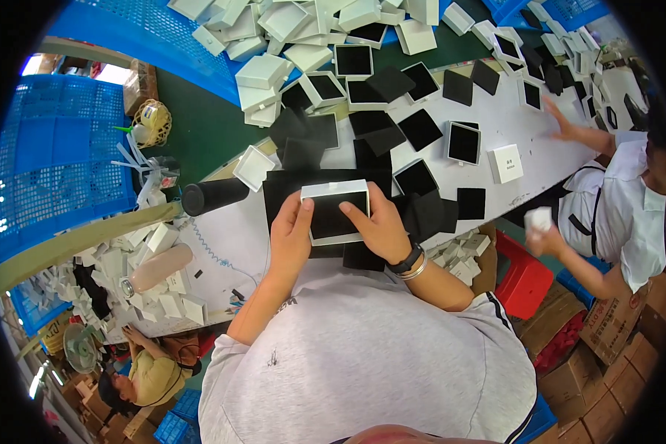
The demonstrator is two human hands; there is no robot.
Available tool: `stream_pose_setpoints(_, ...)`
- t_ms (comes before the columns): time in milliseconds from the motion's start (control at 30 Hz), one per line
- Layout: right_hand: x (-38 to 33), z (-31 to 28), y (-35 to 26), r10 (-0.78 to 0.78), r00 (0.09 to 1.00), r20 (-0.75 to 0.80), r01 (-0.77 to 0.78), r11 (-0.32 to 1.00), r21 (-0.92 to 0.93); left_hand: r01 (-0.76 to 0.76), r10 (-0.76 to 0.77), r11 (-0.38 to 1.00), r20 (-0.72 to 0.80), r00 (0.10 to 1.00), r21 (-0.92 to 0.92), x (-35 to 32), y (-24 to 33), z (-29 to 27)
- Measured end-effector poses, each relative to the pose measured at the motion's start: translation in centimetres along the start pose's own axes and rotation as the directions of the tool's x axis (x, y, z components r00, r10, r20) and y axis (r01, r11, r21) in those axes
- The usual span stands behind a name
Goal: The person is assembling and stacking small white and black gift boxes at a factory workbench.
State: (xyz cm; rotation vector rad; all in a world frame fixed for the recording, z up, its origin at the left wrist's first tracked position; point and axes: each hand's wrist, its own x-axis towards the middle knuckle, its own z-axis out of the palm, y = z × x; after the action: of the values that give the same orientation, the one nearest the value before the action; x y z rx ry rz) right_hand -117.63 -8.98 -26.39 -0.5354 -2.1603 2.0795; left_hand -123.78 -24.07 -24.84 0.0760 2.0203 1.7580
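White box [333, 190], apparently lined, is clasped between half-curled left hand [291, 228] and right hand [382, 226]; loose black pads [458, 87] remain toward two o'clock.

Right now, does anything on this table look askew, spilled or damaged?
Black pads lie loose at odd angles among white boxes, looking untidy. Dark marks mar the pale tabletop near its edge. No spill shows, nor clear damage to the held box.

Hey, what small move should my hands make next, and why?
Perhaps smooth the black insert with your right hand: its thumb lies over the insert, while your left hand grips the white box by its left side.
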Motion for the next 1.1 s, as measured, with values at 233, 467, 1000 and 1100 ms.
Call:
stream_pose_setpoints(233,1.0,-0.4,2.8,0.182,0.983,-0.021,-0.184,0.980,-0.072,-0.030,0.047,0.895,-0.027,0.999,0.444,1.8,-1.2,1.1)
stream_pose_setpoints(467,5.5,-10.4,5.0,-0.007,0.858,-0.514,-0.092,0.982,-0.168,-0.112,0.050,0.944,0.200,0.979,0.310,4.3,-1.1,-0.6)
stream_pose_setpoints(1000,20.1,-15.9,10.1,0.278,0.942,-0.185,-0.214,0.077,-0.974,-0.143,0.172,0.875,-0.019,0.985,0.463,10.9,-1.6,-2.4)
stream_pose_setpoints(1100,19.4,-14.2,13.0,0.160,0.979,-0.124,-0.143,0.114,-0.983,-0.186,0.209,0.875,-0.003,0.978,0.446,11.1,-1.4,-1.7)
